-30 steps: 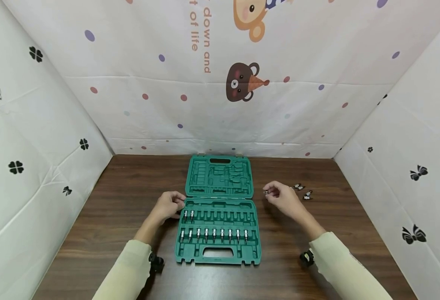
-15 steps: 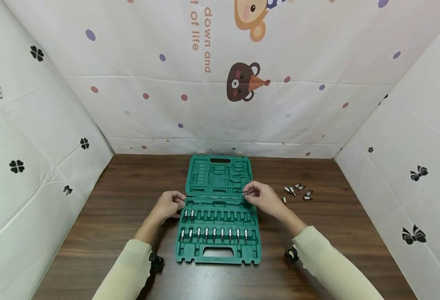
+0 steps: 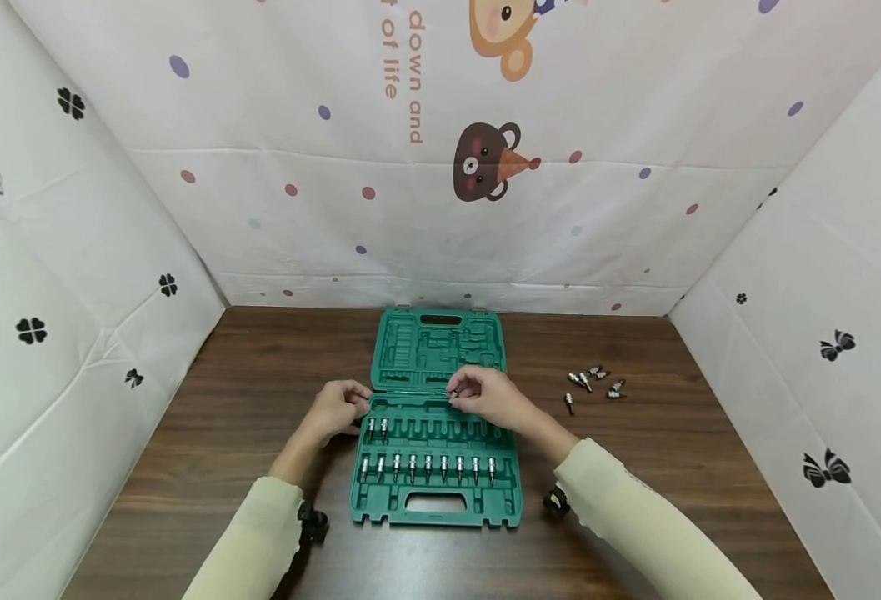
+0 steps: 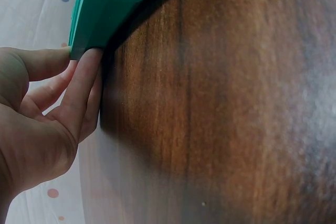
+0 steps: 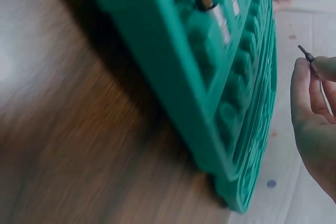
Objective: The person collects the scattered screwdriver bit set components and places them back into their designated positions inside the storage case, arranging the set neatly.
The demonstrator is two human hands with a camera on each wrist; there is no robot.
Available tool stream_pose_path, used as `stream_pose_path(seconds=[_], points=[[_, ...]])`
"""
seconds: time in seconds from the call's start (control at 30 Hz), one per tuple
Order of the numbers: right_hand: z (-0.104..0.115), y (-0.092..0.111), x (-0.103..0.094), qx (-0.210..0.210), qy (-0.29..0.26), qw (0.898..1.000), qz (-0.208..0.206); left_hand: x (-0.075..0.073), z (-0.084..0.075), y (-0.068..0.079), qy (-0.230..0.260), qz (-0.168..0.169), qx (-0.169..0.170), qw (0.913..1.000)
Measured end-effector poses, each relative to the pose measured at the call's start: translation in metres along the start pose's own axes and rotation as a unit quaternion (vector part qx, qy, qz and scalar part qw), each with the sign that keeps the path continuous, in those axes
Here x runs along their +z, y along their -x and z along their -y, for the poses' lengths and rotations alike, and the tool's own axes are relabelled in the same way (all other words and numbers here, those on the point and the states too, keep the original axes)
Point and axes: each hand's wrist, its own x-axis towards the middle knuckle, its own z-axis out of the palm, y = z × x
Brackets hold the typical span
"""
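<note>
An open green socket case point(image 3: 440, 489) lies on the table, its lid point(image 3: 397, 362) folded back. My left hand point(image 3: 332, 408) grips the case's left edge near the hinge; in the left wrist view the thumb point(image 4: 50, 62) is on one face and a finger on the other. Between thumb and fingertips my right hand point(image 3: 491, 397) pinches a bit socket point(image 5: 306, 53), its dark tip sticking out, above the case close to the hinge. A row of several bit sockets point(image 3: 412, 467) fills the lower slots. Two more bit sockets point(image 3: 384, 428) sit at the left of the upper row.
Several loose bit sockets point(image 3: 585, 382) lie on the brown wooden table point(image 3: 275, 358) right of the case, one bit socket point(image 3: 569, 403) nearer than the others. Printed white cloth point(image 3: 320, 225) hangs behind and along both sides.
My right hand has moved left with the bit socket, from beside the case to over its hinge area, uncovering loose bit sockets on the table. The left hand keeps its place.
</note>
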Motion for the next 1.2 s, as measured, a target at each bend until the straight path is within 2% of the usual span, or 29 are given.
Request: stream_pose_path(seconds=[0.27, 0.63, 0.9, 1.2], points=[[0.011, -0.015, 0.016, -0.02, 0.042, 0.998, 0.034, -0.001, -0.002, 0.0, 0.001, 0.002, -0.001, 1.0], [0.018, -0.031, 0.032, -0.002, 0.064, 0.996, 0.068, -0.001, -0.001, -0.001, -0.006, 0.001, -0.001, 1.0], [0.02, -0.042, 0.048, -0.011, 0.12, 0.988, 0.096, -0.001, -0.001, -0.003, -0.016, -0.006, 0.0, 0.9999], [0.023, -0.05, 0.056, -0.027, 0.144, 0.982, 0.119, 0.0, 0.001, -0.004, -0.014, -0.004, 0.004, 0.9999]])
